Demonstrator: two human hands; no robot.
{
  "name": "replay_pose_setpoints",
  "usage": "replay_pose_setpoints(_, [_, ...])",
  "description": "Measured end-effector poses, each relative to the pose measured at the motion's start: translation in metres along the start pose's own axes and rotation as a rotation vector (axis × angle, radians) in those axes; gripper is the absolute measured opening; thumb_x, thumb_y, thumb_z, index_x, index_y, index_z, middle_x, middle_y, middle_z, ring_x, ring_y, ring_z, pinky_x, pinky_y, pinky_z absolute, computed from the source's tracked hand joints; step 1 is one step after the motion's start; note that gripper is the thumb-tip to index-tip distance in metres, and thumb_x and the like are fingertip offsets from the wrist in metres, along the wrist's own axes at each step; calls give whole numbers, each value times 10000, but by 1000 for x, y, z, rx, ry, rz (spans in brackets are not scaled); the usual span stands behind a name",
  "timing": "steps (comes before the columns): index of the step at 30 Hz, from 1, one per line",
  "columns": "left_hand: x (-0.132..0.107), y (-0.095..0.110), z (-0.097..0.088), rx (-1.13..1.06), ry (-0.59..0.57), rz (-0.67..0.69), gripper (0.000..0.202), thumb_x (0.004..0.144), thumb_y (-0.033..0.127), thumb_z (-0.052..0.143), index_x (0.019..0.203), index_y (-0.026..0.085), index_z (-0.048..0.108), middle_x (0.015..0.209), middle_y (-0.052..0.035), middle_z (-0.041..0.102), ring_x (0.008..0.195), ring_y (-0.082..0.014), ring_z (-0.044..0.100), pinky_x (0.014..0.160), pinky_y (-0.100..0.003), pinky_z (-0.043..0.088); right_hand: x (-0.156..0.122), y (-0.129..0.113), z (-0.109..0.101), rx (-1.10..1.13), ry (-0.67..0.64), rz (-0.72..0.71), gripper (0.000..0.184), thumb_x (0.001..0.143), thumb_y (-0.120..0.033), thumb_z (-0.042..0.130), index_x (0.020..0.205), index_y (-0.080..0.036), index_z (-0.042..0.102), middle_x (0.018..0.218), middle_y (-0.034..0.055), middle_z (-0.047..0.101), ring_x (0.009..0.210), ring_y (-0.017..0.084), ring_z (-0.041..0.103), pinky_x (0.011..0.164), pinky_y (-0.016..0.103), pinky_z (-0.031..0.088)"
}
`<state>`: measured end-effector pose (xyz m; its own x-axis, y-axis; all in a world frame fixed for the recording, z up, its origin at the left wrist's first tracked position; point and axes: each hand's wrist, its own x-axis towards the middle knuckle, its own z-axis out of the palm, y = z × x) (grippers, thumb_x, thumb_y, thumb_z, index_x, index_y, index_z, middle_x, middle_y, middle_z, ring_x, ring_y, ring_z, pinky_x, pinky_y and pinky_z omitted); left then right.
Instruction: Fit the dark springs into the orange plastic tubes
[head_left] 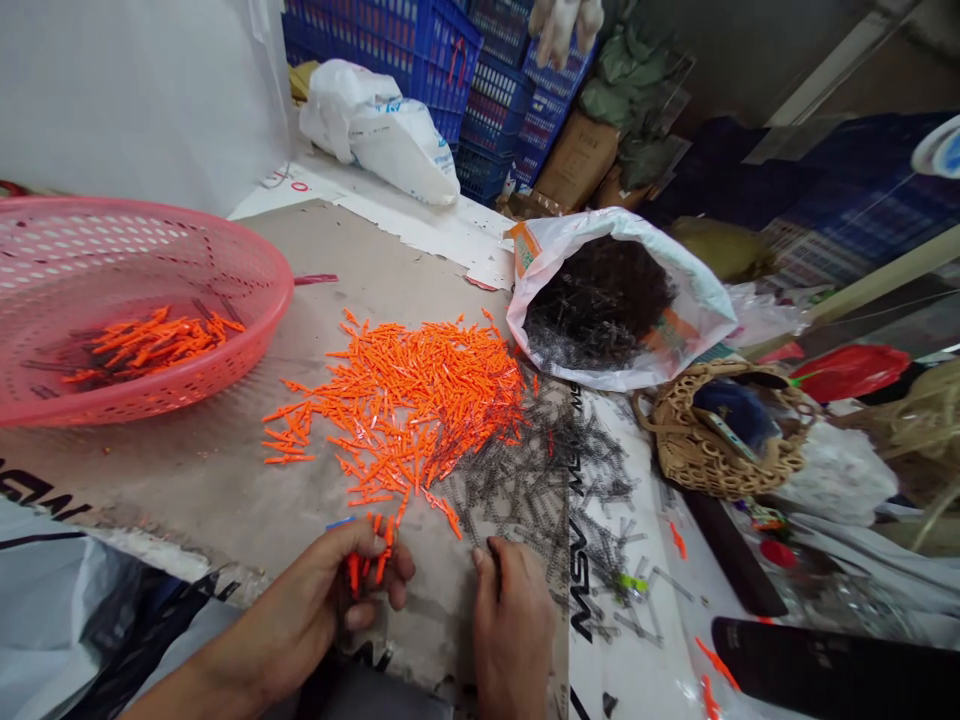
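Two bare hands, found over one cardboard sheet [172, 480]: left hand [330, 600], fingers curled closed on about five orange plastic pieces [380, 565]; right hand [514, 625], fingers drawn narrow just beside scattered dark metal pieces [540, 490], any hold hidden. One orange pile [397, 410], heaped on the sheet just ahead of both hands; one pink plastic basket [142, 240], loaded with a smaller orange heap [154, 345]; one white sack [622, 350], filled with dark pieces.

Left hand [330, 600] grips orange pieces [375, 565] | right hand [510, 625] rests beside dark metal pieces [540, 480] on cardboard [187, 480] | nearby: orange pile [397, 410], pink basket [274, 300], white sack [697, 315]
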<state>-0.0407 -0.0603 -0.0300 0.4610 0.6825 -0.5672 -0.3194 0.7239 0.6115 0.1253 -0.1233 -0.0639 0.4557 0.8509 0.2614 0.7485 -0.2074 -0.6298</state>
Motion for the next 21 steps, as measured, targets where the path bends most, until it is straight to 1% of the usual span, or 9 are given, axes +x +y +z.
replay_pose_setpoints(3, [8, 12, -3, 111, 14, 49, 222, 755, 390, 626, 680, 190, 564, 560, 44, 532, 450, -100, 439, 394, -193, 231, 13, 10, 1, -204, -40, -65, 319, 948, -303, 395, 766, -205, 639, 758, 80, 640, 772, 249, 601, 717, 336, 411])
replay_pose_setpoints(5, [16, 18, -5, 367, 62, 187, 271, 757, 428, 651, 658, 192, 561, 490, 73, 459, 412, -90, 378, 397, -199, 232, 13, 15, 4, -214, -14, -72, 323, 963, -313, 378, 760, -213, 608, 741, 64, 635, 732, 234, 603, 692, 321, 400])
replay_pose_setpoints(6, [20, 21, -6, 530, 82, 283, 258, 766, 418, 650, 667, 188, 590, 500, 62, 492, 436, -103, 421, 423, -206, 283, 11, 17, 5, -211, 10, -69, 318, 967, -337, 380, 769, -219, 599, 741, 56, 638, 722, 229, 606, 682, 314, 395])
replay_pose_setpoints(8, [30, 26, -6, 872, 100, 493, 195, 810, 359, 613, 745, 185, 674, 632, 5, 642, 600, -159, 580, 574, -243, 421, 5, 21, 5, -213, 58, -76, 322, 969, -401, 384, 785, -235, 589, 735, 43, 644, 709, 226, 612, 672, 308, 388])
replay_pose_setpoints(11, [43, 28, 1, 1397, 58, 696, 214, 874, 216, 525, 949, 209, 725, 921, -57, 730, 873, -228, 660, 771, -310, 460, -3, 26, 3, -231, 89, -95, 361, 967, -465, 368, 766, -250, 576, 682, 31, 632, 661, 227, 606, 661, 312, 380])
replay_pose_setpoints(13, [51, 28, 10, 1737, 46, 697, 304, 861, 117, 497, 1055, 226, 704, 973, -73, 714, 851, -236, 672, 698, -306, 462, -8, 28, 1, -241, 99, -75, 374, 968, -475, 360, 759, -249, 571, 669, 31, 630, 646, 227, 604, 650, 311, 378])
replay_pose_setpoints(15, [56, 26, 18, 1950, 40, 671, 340, 838, 60, 485, 1038, 226, 703, 972, -83, 696, 781, -234, 674, 603, -287, 439, -11, 31, -1, -226, 117, -39, 367, 967, -482, 365, 782, -244, 573, 688, 31, 639, 657, 226, 610, 649, 308, 379])
replay_pose_setpoints(18, [58, 25, 23, 2007, 6, 670, 296, 845, 52, 468, 913, 205, 711, 943, -91, 680, 733, -230, 664, 546, -272, 407, -13, 32, -4, -185, 105, -4, 354, 961, -493, 376, 802, -240, 567, 721, 31, 639, 676, 228, 604, 651, 309, 377])
replay_pose_setpoints(21, [54, 27, 19, 2024, -1, 667, 296, 830, 40, 468, 917, 191, 707, 985, -106, 672, 760, -242, 664, 554, -280, 405, -13, 31, -7, -137, 62, -6, 346, 965, -475, 374, 793, -238, 557, 723, 32, 616, 693, 232, 585, 661, 314, 378])
